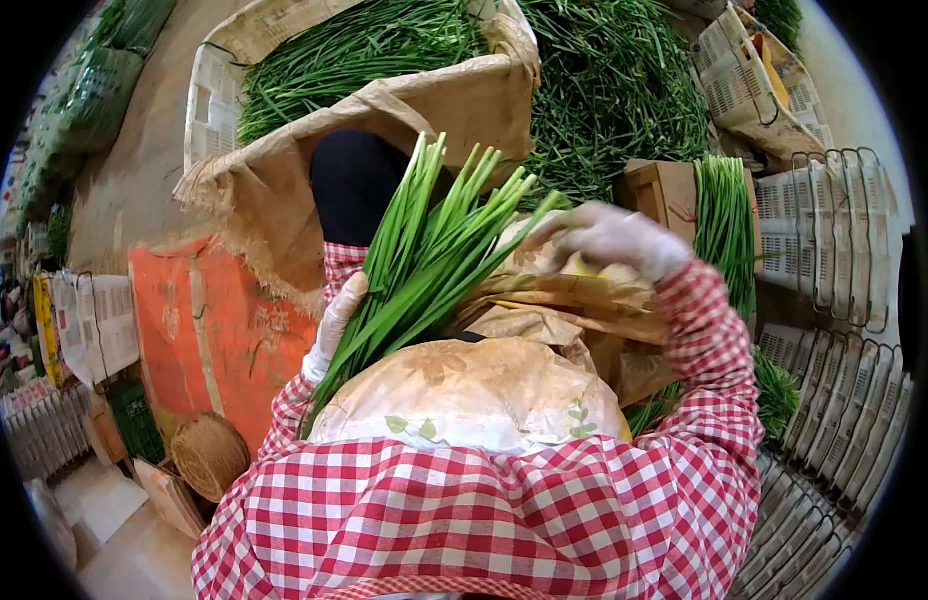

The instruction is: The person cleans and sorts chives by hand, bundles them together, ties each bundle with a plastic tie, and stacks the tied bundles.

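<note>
My left hand [341, 322], in a whitish glove, holds a bunch of long green stalks [414, 250] from their left side. The stalks lean up and to the right, with their pale ends at the top and their leaves trailing down over my lap. My right hand [619, 240], also gloved and blurred by motion, is at the right of the bunch, near the tip of one stalk. Its fingers are smeared, and I cannot make out whether they grip anything. A stained whitish apron [464, 385] covers my lap.
A white crate [212, 115] lined with brown cloth holds green stalks ahead. Loose greens [614, 90] are heaped beside it. At the right, a bundle of stalks [724, 215] rests on a cardboard box [664, 195], near stacked white crates [829, 235]. An orange sack [229, 330] lies left.
</note>
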{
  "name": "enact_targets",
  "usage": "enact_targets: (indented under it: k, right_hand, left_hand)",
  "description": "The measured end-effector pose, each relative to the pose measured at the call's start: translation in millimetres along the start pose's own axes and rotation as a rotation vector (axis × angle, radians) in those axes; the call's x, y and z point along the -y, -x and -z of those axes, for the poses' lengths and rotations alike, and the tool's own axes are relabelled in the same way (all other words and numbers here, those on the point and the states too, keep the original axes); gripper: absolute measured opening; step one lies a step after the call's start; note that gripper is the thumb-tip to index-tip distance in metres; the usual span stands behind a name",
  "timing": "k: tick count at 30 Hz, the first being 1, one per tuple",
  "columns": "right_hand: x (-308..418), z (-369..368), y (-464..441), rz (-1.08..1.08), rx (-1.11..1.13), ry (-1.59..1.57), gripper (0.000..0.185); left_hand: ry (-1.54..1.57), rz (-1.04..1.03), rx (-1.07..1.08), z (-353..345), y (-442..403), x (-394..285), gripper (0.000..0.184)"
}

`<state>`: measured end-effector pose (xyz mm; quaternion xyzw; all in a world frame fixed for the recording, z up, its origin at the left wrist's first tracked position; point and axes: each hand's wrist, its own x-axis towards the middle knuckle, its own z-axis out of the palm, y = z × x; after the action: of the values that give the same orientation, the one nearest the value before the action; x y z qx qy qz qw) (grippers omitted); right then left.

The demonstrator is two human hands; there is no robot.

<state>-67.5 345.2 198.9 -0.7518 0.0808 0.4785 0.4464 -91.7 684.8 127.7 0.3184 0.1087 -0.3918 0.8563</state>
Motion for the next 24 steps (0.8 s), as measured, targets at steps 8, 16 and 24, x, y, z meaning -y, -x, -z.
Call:
enact_targets:
  k: [8, 16, 24]
  right_hand:
    - [-13.0, -35.4, -134.7, 0.586, 0.229, -1.151, 0.049]
    - [-19.9, -43.9, -143.3, 0.845, 0.666, -1.332, 0.059]
    - [-32.8, -43.6, -130.0, 0.817, 0.346, -1.368, 0.045]
  left_hand:
    - [-1.801, -0.429, 0.101, -94.4, -38.6, -4.3, 0.071]
    - [-1.080, -0.728, -0.013, -70.3, -52.0, -58.9, 0.054]
    - [-0.350, 0.325, 0.172, -42.8, -58.2, -15.2, 0.069]
